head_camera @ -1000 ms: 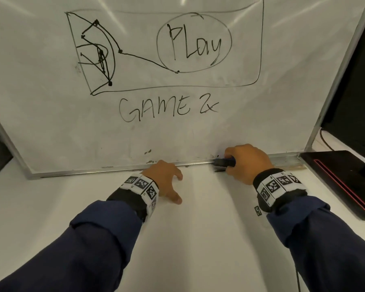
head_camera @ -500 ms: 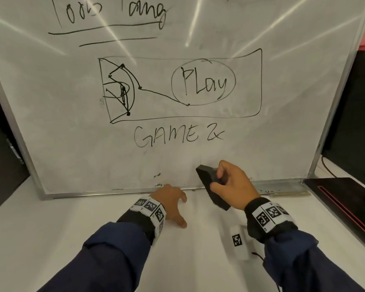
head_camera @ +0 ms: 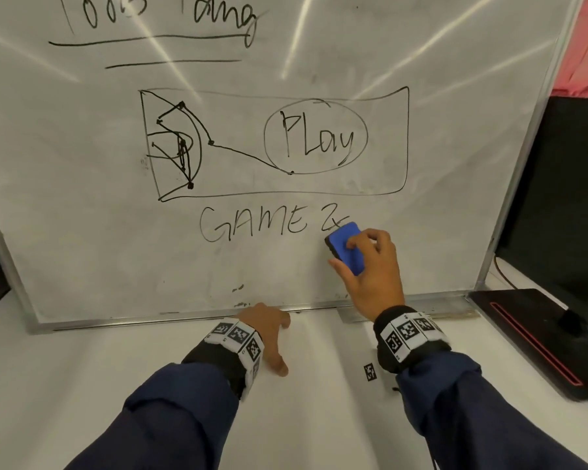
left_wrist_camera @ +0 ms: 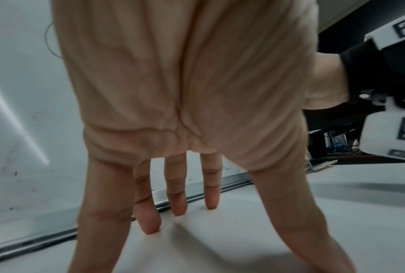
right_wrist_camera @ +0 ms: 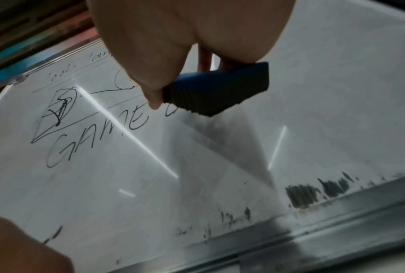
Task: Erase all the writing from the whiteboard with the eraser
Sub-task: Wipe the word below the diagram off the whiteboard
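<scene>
Since half a second ago the right hand (head_camera: 374, 269) has lifted the eraser (head_camera: 347, 247) from near the whiteboard's (head_camera: 82, 205) lower rail up to the end of "GAME 2x" (head_camera: 272, 223), gripping it. The left hand (head_camera: 269, 334) stays spread, fingertips (left_wrist_camera: 179, 208) on the white desk (head_camera: 82, 385). A black monitor base (head_camera: 537, 337) sits right. The eraser shows a blue back and dark ribbed pad.

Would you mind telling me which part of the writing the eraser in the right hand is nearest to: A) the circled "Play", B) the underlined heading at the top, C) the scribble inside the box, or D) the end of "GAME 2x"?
D: the blue eraser, held by the right hand, sits at the tail of "GAME 2x".
</scene>
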